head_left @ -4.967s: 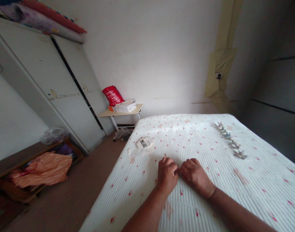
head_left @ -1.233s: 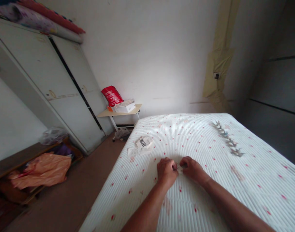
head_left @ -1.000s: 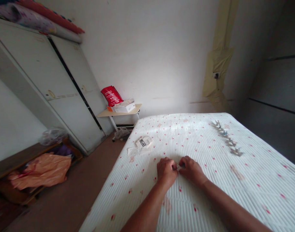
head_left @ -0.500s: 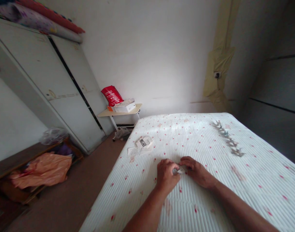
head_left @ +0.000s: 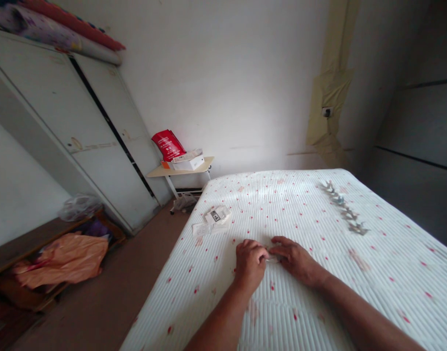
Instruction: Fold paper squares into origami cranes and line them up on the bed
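Note:
Both hands meet over the middle of a white ribbed mattress (head_left: 307,312) with small red marks. A small piece of folded paper (head_left: 273,259) lies between them, mostly covered by fingers. My left hand (head_left: 250,261) is closed, its thumb and fingers pinching the paper's left end. My right hand (head_left: 295,259) has its fingers bent over the right end, pressing on it. Past my left hand sits a stack of printed paper pieces (head_left: 216,215). Several folded paper figures (head_left: 357,227) stand in a row farther off to the right.
Beyond the mattress at left, a small table (head_left: 205,165) carries a red bag (head_left: 168,145) and a white box (head_left: 189,162). A wardrobe (head_left: 110,165) stands along the left side. An orange cloth (head_left: 64,258) lies over a low wooden piece. A wall socket (head_left: 327,112) is at back right.
My left fingers have closed in over the paper, which now shows as a thin, flatter strip. My right fingers have bent farther onto it. The view has shifted slightly.

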The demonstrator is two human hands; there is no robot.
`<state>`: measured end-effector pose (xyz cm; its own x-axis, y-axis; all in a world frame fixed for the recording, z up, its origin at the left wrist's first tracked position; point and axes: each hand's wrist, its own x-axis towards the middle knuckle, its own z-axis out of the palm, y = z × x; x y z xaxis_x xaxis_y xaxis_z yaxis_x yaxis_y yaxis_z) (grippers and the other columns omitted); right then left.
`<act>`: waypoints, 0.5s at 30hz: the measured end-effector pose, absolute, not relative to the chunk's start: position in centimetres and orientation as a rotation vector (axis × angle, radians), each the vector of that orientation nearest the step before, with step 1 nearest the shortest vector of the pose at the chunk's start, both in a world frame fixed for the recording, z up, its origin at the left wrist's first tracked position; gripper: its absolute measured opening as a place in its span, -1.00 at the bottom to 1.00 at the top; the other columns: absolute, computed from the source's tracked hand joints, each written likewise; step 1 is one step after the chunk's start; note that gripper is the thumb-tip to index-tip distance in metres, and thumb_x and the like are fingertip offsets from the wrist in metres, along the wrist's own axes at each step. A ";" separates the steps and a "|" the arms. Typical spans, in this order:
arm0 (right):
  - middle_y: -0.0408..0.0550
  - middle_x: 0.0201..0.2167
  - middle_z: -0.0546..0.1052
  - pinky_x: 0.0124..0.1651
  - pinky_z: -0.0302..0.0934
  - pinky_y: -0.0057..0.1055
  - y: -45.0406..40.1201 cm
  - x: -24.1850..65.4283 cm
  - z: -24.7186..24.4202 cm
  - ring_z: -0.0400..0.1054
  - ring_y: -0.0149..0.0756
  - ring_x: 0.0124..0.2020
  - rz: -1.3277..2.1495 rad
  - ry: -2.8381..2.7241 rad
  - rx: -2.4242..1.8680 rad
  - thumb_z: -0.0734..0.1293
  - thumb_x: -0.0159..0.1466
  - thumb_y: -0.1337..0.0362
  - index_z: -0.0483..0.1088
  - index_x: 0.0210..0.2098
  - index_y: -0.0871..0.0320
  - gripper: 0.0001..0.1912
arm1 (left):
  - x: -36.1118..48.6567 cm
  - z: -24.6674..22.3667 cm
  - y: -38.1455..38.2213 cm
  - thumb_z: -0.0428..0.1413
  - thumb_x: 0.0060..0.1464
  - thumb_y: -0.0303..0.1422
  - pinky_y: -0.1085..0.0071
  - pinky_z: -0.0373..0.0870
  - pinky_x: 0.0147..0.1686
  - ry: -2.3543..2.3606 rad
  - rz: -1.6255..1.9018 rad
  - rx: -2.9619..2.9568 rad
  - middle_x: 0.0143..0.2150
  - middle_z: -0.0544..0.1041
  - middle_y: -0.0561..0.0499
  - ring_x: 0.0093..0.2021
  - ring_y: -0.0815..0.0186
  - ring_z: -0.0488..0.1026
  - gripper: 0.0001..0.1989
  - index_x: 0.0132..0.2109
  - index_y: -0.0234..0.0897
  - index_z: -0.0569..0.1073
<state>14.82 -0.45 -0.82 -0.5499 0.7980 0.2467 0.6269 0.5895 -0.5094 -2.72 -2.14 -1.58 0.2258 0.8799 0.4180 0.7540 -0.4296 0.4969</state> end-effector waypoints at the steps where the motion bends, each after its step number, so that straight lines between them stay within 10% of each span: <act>1: 0.03 0.01 0.38 0.07 0.15 -0.31 -0.5 14.8 -0.8 0.28 -0.23 0.03 0.493 -2.370 -1.132 0.15 -0.01 0.60 0.48 -0.15 0.06 -0.46 | -2.9 -1.6 -2.1 0.06 -0.13 -0.63 0.36 0.14 -0.16 1.540 0.988 2.317 -0.38 0.45 0.08 -0.22 0.34 0.31 -0.79 -0.45 -0.21 0.46; 15: -0.02 -0.16 0.47 0.02 0.14 -0.22 -0.7 15.0 -0.6 0.31 -0.24 -0.11 0.538 -2.380 -0.986 0.23 0.10 0.49 0.43 -0.12 0.06 -0.61 | -4.4 -0.6 -3.1 0.15 -0.17 -0.44 0.27 0.15 -0.10 1.489 0.849 2.454 -0.27 0.44 0.01 -0.15 0.24 0.29 -0.87 -0.36 -0.20 0.49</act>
